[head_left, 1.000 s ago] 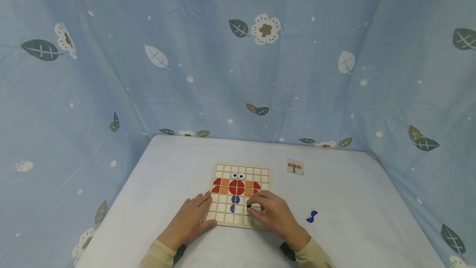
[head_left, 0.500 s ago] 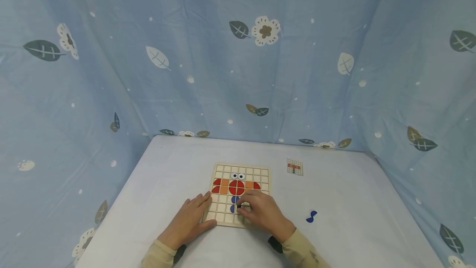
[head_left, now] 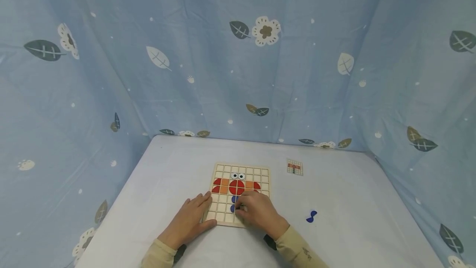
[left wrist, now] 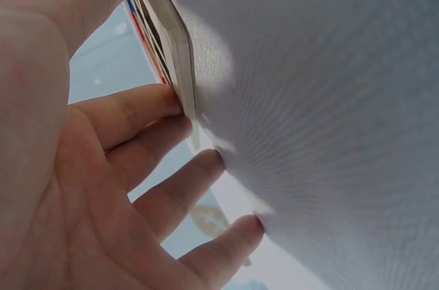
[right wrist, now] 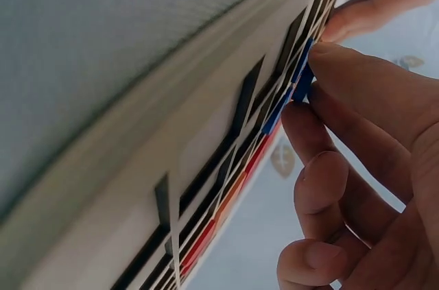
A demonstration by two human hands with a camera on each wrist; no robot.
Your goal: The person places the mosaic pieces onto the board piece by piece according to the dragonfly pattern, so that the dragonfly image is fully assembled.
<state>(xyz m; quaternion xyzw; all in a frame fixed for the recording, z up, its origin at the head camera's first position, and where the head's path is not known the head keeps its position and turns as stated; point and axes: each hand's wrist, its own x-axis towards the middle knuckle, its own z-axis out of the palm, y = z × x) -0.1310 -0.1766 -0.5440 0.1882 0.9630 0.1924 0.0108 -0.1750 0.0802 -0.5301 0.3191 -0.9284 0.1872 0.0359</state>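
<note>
A wooden grid board (head_left: 221, 218) lies on the white table. Red, orange, blue and eye pieces in its cells form a figure. My left hand (head_left: 190, 219) rests at the board's lower left corner, its thumb and some fingertips touching the edge, its fingers fairly straight. Over the lower middle cells, my right hand (head_left: 259, 212) pinches a small blue piece (right wrist: 304, 87) between thumb and finger. That piece stands tilted at the grid, beside blue pieces in the cells; whether it is fully seated is hidden. The right hand covers part of the board's right side.
Two blue pieces (head_left: 311, 216) lie touching on the table to the right of the board. A small pattern card (head_left: 295, 167) with a similar figure lies at the back right. Blue printed curtains (head_left: 208, 94) stand around the table's back and sides.
My right hand has moved left across the board, carrying the small piece to the cell beside the lower blue piece. The left hand has stayed in place.
</note>
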